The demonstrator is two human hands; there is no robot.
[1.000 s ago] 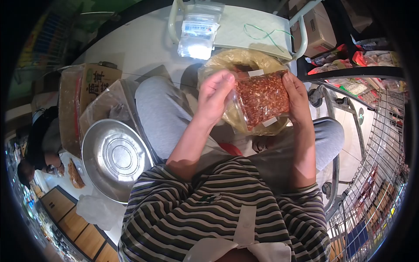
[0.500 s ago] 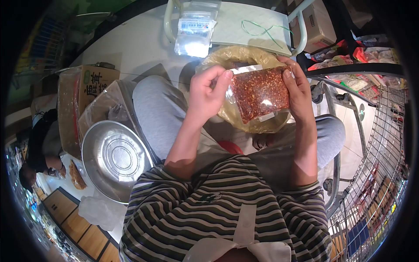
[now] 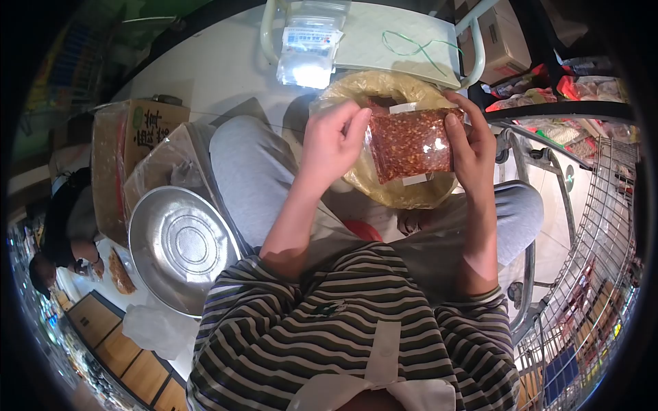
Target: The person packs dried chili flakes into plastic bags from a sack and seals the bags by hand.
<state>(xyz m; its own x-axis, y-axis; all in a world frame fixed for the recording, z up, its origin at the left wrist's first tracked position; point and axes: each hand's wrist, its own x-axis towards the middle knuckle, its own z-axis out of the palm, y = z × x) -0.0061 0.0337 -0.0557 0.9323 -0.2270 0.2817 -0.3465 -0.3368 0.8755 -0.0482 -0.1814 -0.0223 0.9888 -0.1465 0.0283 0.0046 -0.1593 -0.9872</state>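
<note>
A clear bag of crushed red chili flakes (image 3: 411, 145) is held up between my two hands. My left hand (image 3: 334, 140) pinches its left edge, thumb and fingers closed together. On the right edge, my right hand (image 3: 473, 147) grips with the thumb on the front face and the fingers behind. Below and behind the bag stands a round container lined with a yellowish plastic bag (image 3: 363, 83), between my legs. Its contents are mostly hidden by the chili bag and my hands.
An empty metal basin (image 3: 186, 250) stands at my left beside a cardboard box (image 3: 156, 130). Ahead, a pale bench (image 3: 370, 27) bears a stack of plastic bags (image 3: 308, 51) and green string (image 3: 418, 46). A wire cart (image 3: 582, 274) is at right; another person (image 3: 72, 219) is far left.
The bag of chili flakes has turned more level and its face has tilted. My left hand has shifted slightly right, and its fingers have curled more.
</note>
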